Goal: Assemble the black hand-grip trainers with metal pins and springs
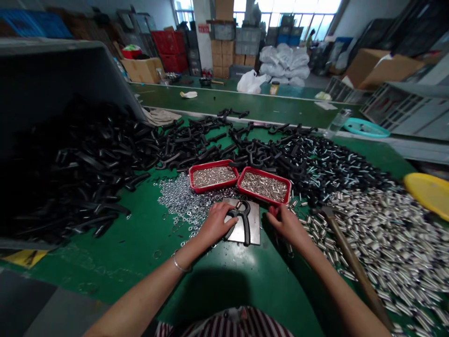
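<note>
My left hand (214,223) on the metal plate (255,224), fingers wrapped around a black handle (246,230), my right hand (286,223) beside the plate, fingers bent, I cannot tell what they pinch

The gripped handle (244,219) looks matt black plastic, the plate (255,232) under it dull grey metal; just beyond the grip, red trays (265,171) look glossy plastic

Centre is a flat grey metal plate (254,231), taken up by a black plastic grip piece (244,220).
- 6 to 8 o'clock: bare green desk (140,255), open passage.
- 9 to 11: deep heap of black plastic handles (87,168), with loose silver washers (182,201) nearer in.
- 12: two red rectangular trays (213,177) just beyond the plate.
- 2 to 5: dense spread of short silver metal cylinders (386,243), with a wooden-handled hammer (351,262) lying across it.
</note>
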`<state>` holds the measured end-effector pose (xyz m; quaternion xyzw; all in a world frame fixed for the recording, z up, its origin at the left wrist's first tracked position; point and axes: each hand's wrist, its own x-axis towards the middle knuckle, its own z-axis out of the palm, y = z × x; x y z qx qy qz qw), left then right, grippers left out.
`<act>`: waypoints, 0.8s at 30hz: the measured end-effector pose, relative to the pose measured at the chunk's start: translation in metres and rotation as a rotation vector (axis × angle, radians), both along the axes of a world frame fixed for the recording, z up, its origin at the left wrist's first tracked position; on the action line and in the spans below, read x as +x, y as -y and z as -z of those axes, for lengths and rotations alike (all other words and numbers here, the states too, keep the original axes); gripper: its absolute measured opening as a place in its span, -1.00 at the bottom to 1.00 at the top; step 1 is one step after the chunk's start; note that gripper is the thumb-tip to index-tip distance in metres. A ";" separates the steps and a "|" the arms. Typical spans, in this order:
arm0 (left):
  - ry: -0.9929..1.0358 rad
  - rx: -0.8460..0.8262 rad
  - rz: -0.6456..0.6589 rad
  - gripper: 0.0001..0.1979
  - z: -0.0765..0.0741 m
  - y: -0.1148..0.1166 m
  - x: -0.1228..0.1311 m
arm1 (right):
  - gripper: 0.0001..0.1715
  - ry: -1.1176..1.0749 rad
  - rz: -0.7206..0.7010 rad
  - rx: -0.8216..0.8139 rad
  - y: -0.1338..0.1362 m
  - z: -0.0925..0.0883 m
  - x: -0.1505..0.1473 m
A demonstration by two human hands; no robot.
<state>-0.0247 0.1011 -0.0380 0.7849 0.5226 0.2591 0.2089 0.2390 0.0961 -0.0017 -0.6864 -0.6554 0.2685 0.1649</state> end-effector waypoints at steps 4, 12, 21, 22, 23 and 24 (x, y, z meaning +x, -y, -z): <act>0.019 -0.037 -0.025 -0.71 0.000 -0.001 0.001 | -0.59 -0.726 0.026 0.117 -0.008 -0.017 -0.014; 0.037 -0.088 -0.032 -0.67 -0.009 0.002 0.000 | -0.59 -0.869 0.106 0.140 -0.025 0.009 -0.082; 0.055 -0.109 -0.026 -0.65 -0.006 0.000 -0.001 | -0.59 -0.759 0.072 0.107 -0.028 0.014 -0.082; 0.054 -0.114 -0.028 -0.65 -0.005 0.000 -0.001 | -0.58 -0.742 0.074 0.106 -0.028 0.014 -0.082; 0.053 -0.120 -0.032 -0.65 -0.005 0.000 -0.001 | -0.58 -0.717 0.074 0.107 -0.027 0.015 -0.082; 0.053 -0.125 -0.035 -0.65 -0.005 0.000 -0.001 | -0.59 -0.677 0.069 0.113 -0.026 0.015 -0.082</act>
